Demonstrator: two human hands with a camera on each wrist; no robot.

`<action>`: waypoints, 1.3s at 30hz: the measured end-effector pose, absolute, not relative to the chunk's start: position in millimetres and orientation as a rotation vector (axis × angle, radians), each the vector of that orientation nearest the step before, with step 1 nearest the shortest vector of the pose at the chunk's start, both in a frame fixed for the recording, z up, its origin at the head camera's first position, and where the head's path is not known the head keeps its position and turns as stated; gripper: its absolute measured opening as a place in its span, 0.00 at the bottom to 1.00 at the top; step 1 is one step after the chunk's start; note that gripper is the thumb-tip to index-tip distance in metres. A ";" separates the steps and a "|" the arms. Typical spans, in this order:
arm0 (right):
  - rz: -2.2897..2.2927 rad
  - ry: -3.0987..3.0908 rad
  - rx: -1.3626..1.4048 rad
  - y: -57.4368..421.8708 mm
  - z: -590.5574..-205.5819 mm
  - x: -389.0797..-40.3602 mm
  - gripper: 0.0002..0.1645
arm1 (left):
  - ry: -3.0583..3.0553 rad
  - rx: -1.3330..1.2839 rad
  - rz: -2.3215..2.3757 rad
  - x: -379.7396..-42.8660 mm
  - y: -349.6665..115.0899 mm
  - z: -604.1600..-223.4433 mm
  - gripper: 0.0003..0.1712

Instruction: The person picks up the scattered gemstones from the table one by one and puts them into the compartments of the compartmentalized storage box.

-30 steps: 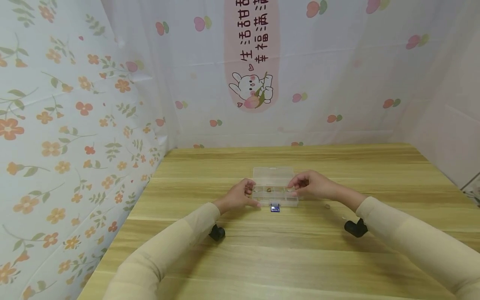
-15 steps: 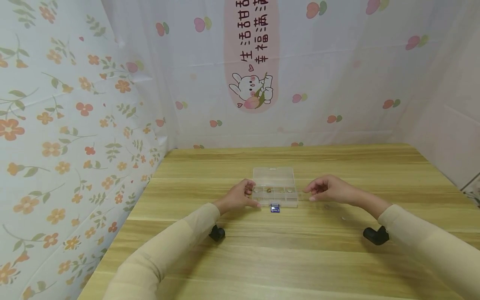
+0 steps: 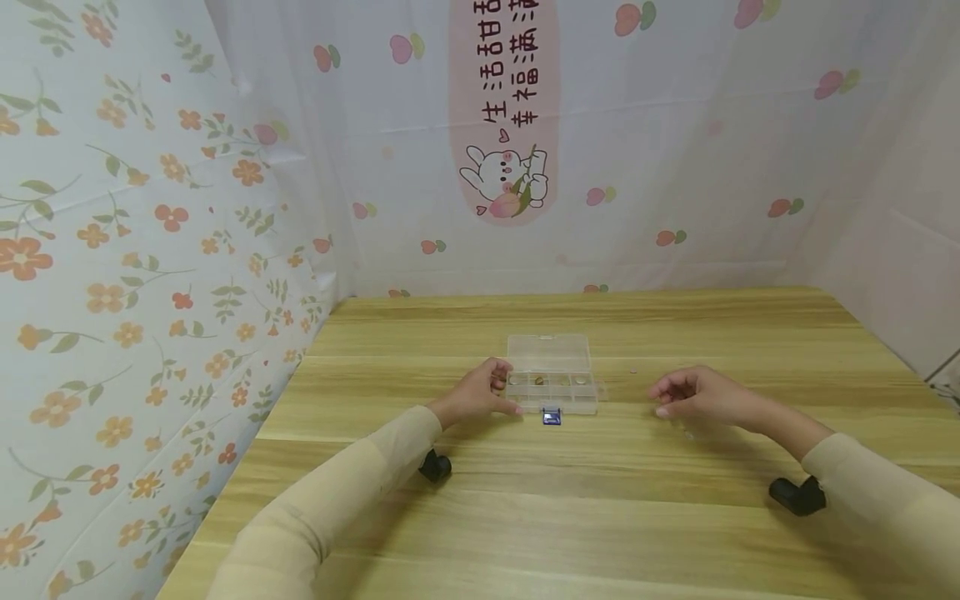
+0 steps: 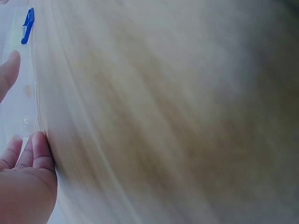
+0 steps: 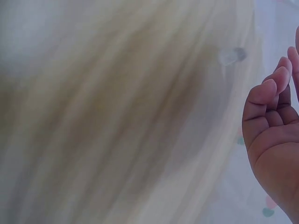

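A clear plastic compartment box (image 3: 573, 407) stands with its lid (image 3: 548, 353) up at the back and a blue latch (image 3: 551, 416) at the front. Small pieces lie in its back compartments, among them a brownish one (image 3: 538, 380); they are too small to identify. My left hand (image 3: 483, 388) holds the box's left end between thumb and fingers. To the right of the box, my right hand (image 3: 701, 395) hovers with loosely bent fingers and nothing visible in them. The right wrist view shows a small clear piece (image 5: 229, 57) on the table beyond the fingers.
A tiny piece (image 3: 633, 372) lies on the wooden table (image 3: 480, 517) right of the box. Another pale piece (image 3: 688, 435) lies below the right hand. Patterned curtains (image 3: 660, 167) hang behind and at the left.
My right hand has drawn away from the box's right end, moving right and toward me. My left hand has stayed at the box's left end. The box has not moved.
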State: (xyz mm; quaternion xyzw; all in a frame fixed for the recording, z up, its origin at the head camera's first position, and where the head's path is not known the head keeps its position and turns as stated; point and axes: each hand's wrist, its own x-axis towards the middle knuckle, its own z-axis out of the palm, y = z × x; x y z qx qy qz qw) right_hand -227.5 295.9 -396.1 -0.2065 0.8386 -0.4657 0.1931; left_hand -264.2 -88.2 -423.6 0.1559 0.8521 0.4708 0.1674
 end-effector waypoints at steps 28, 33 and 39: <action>-1.323 2.187 -0.712 339.0 -419.3 -217.0 0.17 | 2.431 0.421 1.330 -262.6 -87.0 -421.9 0.41; -1.343 2.147 -0.755 340.3 -422.1 -216.6 0.17 | 2.436 0.418 1.324 -261.8 -87.0 -421.6 0.40; -1.360 2.135 -0.792 342.5 -426.1 -216.3 0.18 | 2.430 0.421 1.332 -261.3 -86.1 -421.4 0.41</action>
